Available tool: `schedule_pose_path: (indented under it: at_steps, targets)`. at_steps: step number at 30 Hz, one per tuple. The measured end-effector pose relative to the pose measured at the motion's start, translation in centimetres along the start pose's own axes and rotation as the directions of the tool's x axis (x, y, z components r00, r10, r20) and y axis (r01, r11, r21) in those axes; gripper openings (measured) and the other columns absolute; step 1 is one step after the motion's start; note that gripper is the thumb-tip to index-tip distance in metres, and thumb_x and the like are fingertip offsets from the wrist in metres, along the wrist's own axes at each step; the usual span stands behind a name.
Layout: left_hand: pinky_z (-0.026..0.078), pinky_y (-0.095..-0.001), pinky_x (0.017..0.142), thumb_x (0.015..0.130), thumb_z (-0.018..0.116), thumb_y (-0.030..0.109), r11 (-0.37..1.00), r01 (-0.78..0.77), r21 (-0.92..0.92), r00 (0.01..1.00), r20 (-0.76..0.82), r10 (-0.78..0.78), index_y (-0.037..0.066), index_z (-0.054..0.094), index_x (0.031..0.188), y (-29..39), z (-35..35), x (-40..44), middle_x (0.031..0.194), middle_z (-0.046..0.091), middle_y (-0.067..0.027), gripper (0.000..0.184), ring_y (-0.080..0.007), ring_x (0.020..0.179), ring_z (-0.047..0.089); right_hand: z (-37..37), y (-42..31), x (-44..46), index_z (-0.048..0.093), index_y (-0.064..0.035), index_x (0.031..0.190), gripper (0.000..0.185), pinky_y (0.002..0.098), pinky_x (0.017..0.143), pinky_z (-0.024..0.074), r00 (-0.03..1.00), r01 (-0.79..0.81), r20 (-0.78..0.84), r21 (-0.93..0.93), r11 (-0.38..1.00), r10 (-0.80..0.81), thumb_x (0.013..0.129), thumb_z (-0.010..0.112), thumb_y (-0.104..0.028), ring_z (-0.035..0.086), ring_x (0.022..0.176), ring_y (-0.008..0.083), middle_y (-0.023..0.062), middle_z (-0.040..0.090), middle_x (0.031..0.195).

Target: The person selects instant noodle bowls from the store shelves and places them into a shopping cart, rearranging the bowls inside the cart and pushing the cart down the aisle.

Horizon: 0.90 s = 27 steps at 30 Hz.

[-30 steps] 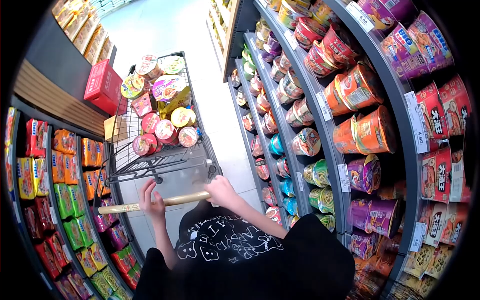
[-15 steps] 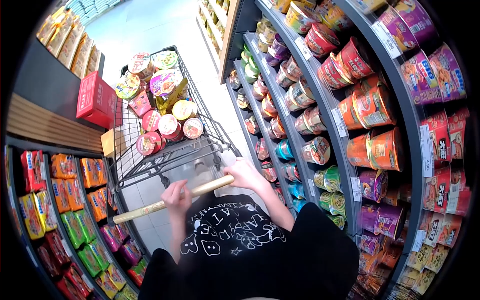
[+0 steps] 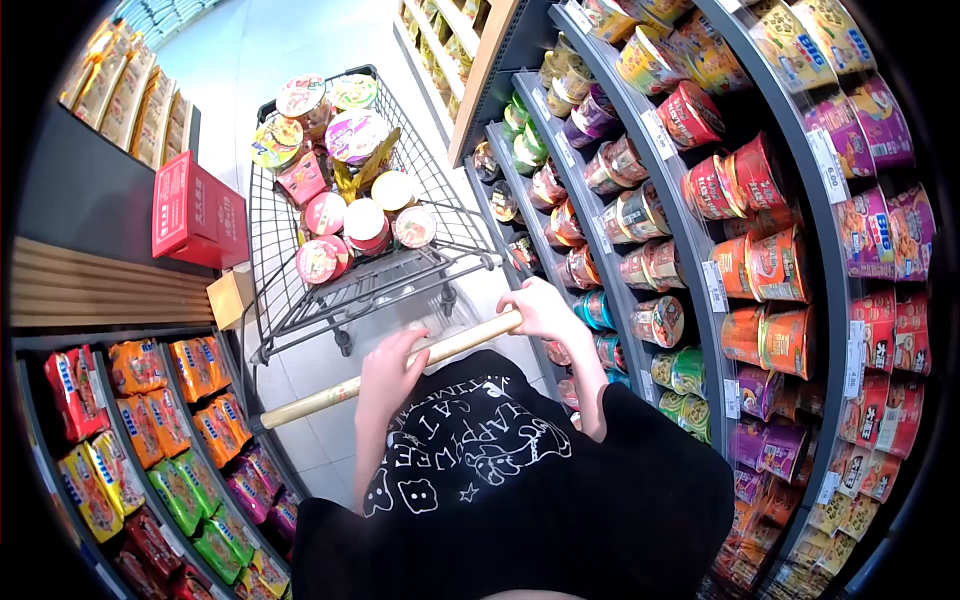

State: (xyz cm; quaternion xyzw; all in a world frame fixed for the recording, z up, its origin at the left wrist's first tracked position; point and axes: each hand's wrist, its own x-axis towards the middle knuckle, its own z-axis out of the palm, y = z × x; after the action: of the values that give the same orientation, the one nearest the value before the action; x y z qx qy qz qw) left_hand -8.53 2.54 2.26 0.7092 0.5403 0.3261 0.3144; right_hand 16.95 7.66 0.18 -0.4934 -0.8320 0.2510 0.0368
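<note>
A pale, cream-coloured cart handle (image 3: 315,401) crosses in front of my body at a slant, its right end higher in view. My right hand (image 3: 543,308) is wrapped round that right end. Near the handle's middle, my left hand (image 3: 388,372) lies over the bar, with the thumb on the near side and the fingers curled over the far side. Ahead is the black wire shopping cart (image 3: 270,295). Round instant noodle cups, such as a purple-lidded cup (image 3: 357,135) and a white-lidded cup (image 3: 366,220), fill its basket.
On the right, tall shelves (image 3: 690,200) hold rows of noodle cups and packs. Low racks of bagged noodles (image 3: 165,420) stand at left. Beyond them are a red box (image 3: 200,212) and a small tan box (image 3: 230,298) beside the cart. Pale floor (image 3: 300,40) continues ahead.
My left hand has gone from a loosely curled pose at the bar to lying over it, fingers round the far side. Cart and handle appear further right; the shelves have shifted in view.
</note>
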Motion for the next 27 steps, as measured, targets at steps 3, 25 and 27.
schedule_pose_path:
  at_steps: [3, 25, 27]
  targets:
    - [0.043, -0.0363, 0.057, 0.073, 0.055, 0.018, 0.969, 0.247, 0.006, 0.967, 0.058, -0.247, 0.003, 0.059, 0.073, -2.2, -1.0, 0.3, 0.070, 0.057, -0.0132, 0.016, -0.0308, 0.063, 0.055, -2.9, 1.2, 1.9, 0.054, -0.0095, 0.097, 0.047, 0.0288, 0.063, 0.0424, 0.992, -0.027, 0.129, 0.165, 0.986, 0.006, 0.054, 0.069, -0.019, 0.051, 0.062, 0.0184, 0.0061, 0.057, 0.068]
    - [0.040, -0.0327, 0.052, 0.073, 0.055, 0.013, 0.879, 0.463, -0.116, 0.874, 0.225, -0.430, -0.003, 0.056, 0.068, -2.7, -0.9, 12.7, 0.061, 0.053, -0.0161, 0.017, -0.0295, 0.056, 0.053, -13.4, 41.4, 23.8, 0.056, -0.0009, 0.076, 0.045, 0.0316, 0.062, 0.0418, 0.568, -0.567, -0.150, 0.642, 0.516, 0.810, 0.062, 0.064, -0.043, 0.052, 0.067, 0.0202, 0.0116, 0.054, 0.069]
    - [0.040, -0.0310, 0.053, 0.074, 0.055, 0.014, 0.821, 0.536, -0.196, 0.838, 0.241, -0.490, -0.002, 0.057, 0.071, -2.3, -1.3, 13.5, 0.061, 0.054, -0.0161, 0.016, -0.0268, 0.056, 0.053, -13.1, 41.2, 24.1, 0.055, -0.0017, 0.078, 0.044, 0.0329, 0.063, 0.0417, 0.496, -0.691, -0.275, 0.449, 0.566, 0.824, 0.062, 0.064, -0.042, 0.051, 0.069, 0.0219, 0.0123, 0.054, 0.072]
